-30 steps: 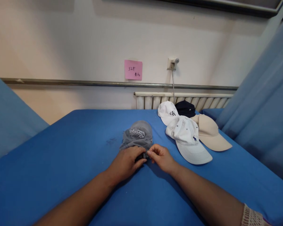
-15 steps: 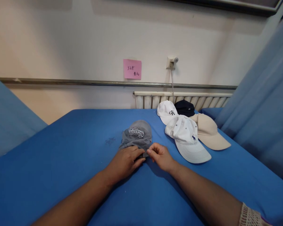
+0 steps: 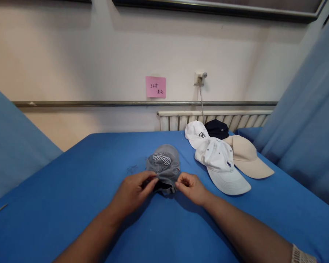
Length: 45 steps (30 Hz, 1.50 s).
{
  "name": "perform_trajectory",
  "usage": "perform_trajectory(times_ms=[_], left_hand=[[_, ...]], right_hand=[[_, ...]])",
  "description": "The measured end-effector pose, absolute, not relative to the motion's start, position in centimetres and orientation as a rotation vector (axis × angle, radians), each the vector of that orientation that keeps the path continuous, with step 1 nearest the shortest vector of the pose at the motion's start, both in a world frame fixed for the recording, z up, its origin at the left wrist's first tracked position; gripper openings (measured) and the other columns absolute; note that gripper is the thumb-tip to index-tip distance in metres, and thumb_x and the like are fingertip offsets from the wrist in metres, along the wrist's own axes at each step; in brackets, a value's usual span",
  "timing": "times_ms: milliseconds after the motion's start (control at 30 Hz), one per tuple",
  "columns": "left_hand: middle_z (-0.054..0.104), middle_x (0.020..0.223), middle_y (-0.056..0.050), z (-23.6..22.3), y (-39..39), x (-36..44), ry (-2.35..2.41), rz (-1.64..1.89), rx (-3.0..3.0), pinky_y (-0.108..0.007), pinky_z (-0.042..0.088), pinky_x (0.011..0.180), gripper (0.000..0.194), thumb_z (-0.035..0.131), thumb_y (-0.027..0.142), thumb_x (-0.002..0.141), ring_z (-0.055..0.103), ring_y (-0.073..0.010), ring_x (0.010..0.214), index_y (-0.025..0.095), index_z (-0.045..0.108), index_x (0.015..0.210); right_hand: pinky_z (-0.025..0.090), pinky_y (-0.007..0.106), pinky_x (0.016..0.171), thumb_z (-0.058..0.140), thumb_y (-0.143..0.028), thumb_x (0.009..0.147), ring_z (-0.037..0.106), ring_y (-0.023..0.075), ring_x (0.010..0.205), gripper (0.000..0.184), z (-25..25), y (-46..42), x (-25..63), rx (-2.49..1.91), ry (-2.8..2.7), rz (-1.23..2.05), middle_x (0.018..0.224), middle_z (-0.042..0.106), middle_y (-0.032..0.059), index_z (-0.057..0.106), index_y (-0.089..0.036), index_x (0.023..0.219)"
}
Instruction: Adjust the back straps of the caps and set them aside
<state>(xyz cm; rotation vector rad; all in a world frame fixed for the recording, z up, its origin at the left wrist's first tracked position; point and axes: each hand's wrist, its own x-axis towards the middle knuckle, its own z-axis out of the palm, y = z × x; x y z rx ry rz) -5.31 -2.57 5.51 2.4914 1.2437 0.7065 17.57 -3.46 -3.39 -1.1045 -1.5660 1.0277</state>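
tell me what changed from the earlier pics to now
The left hand has moved left, from the back strap of the gray cap to the cap's left rear edge, uncovering the back opening. The right hand stays at the strap's right end; the four other caps stay put.

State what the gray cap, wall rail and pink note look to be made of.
Gray cap: probably cotton cloth, matte, judging by its soft wrinkles and uneven shade.
Wall rail: likely metal, dull gray with a lighter sheen along it.
Pink note: apparently paper, flat and matte, with handwriting.
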Motion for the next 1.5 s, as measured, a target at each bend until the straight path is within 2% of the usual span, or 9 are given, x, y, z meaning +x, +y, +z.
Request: perform_trajectory(times_ms=[100,233,433,600,800,1067,1233,1367,1500], left_hand=[[0.070,0.073,0.001,5.7,-2.1,-6.8,1.400,0.747,2.382,-0.025,0.043,0.061,0.022,0.051,0.037,0.089,0.062,-0.0146,0.064,0.021,0.066,0.086],[0.067,0.068,0.001,5.0,-2.2,-7.2,1.456,0.461,2.362,-0.024,0.037,0.055,0.025,0.050,0.039,0.087,0.059,-0.0149,0.059,0.020,0.063,0.078],[0.071,0.082,-0.007,3.4,-3.0,-4.9,1.716,0.156,2.450,-0.029,0.036,0.055,0.033,0.056,0.052,0.080,0.064,-0.0243,0.069,0.021,0.062,0.087],[0.071,0.093,-0.012,2.3,-2.8,-3.9,1.800,0.132,2.458,-0.035,0.045,0.064,0.024,0.046,0.040,0.087,0.068,-0.0297,0.082,0.020,0.059,0.094],[0.072,0.089,-0.013,2.3,-2.6,-4.2,1.808,0.047,2.503,-0.036,0.045,0.064,0.023,0.040,0.029,0.088,0.069,-0.0298,0.079,0.019,0.060,0.090],[0.064,0.069,-0.001,4.9,-3.5,-6.3,1.587,0.606,2.486,-0.028,0.040,0.059,0.013,0.047,0.030,0.081,0.060,-0.0186,0.061,0.021,0.056,0.079],[0.065,0.069,0.000,5.1,-1.9,-7.4,1.578,1.005,2.200,-0.026,0.044,0.061,0.026,0.052,0.043,0.083,0.060,-0.0167,0.063,0.019,0.062,0.086],[0.072,0.084,-0.004,4.5,-0.4,-6.1,1.437,0.622,2.369,-0.028,0.046,0.068,0.024,0.052,0.036,0.084,0.065,-0.0196,0.075,0.020,0.068,0.093],[0.071,0.075,-0.006,3.9,0.6,-4.7,1.459,0.178,2.555,-0.031,0.042,0.063,0.013,0.056,0.026,0.076,0.064,-0.0234,0.071,0.020,0.067,0.073]], right_hand=[[0.032,0.022,0.052,0.058,-0.025,0.079,0.044,0.0092,0.054,0.015,-3.8,-3.3,17.7,-1.153,-1.610,0.998,0.059,0.052,-0.0047,0.052,-0.019,0.067],[0.033,0.022,0.051,0.058,-0.025,0.079,0.044,0.0092,0.053,0.014,-4.6,-3.0,17.8,-1.205,-1.649,0.963,0.059,0.052,-0.0050,0.053,-0.019,0.067],[0.035,0.022,0.052,0.058,-0.024,0.080,0.048,0.0101,0.054,0.010,-4.3,-3.2,17.2,-1.231,-1.656,0.895,0.061,0.055,-0.0045,0.055,-0.019,0.072],[0.037,0.023,0.058,0.063,-0.030,0.081,0.052,0.0119,0.062,0.012,-3.2,-4.0,15.8,-1.319,-1.823,0.624,0.072,0.060,-0.0016,0.058,-0.020,0.078],[0.032,0.026,0.059,0.063,-0.029,0.082,0.056,0.0145,0.066,0.010,-2.7,-4.5,14.4,-1.491,-2.006,0.394,0.075,0.064,0.0001,0.058,-0.020,0.081],[0.033,0.028,0.062,0.051,-0.025,0.086,0.055,0.0147,0.068,0.010,-1.5,-6.1,15.2,-1.232,-2.175,0.068,0.076,0.063,0.0023,0.056,-0.019,0.080],[0.033,0.028,0.059,0.050,-0.028,0.088,0.054,0.0149,0.064,0.014,-1.4,-6.8,15.0,-0.980,-2.454,0.097,0.075,0.064,0.0024,0.057,-0.019,0.080],[0.035,0.028,0.059,0.049,-0.029,0.090,0.054,0.0151,0.064,0.015,-1.5,-6.4,14.9,-0.930,-2.499,0.146,0.077,0.065,0.0030,0.058,-0.020,0.082],[0.036,0.027,0.059,0.049,-0.027,0.089,0.054,0.0148,0.064,0.013,-1.6,-6.2,15.2,-0.900,-2.486,0.223,0.078,0.066,0.0019,0.059,-0.021,0.083]])
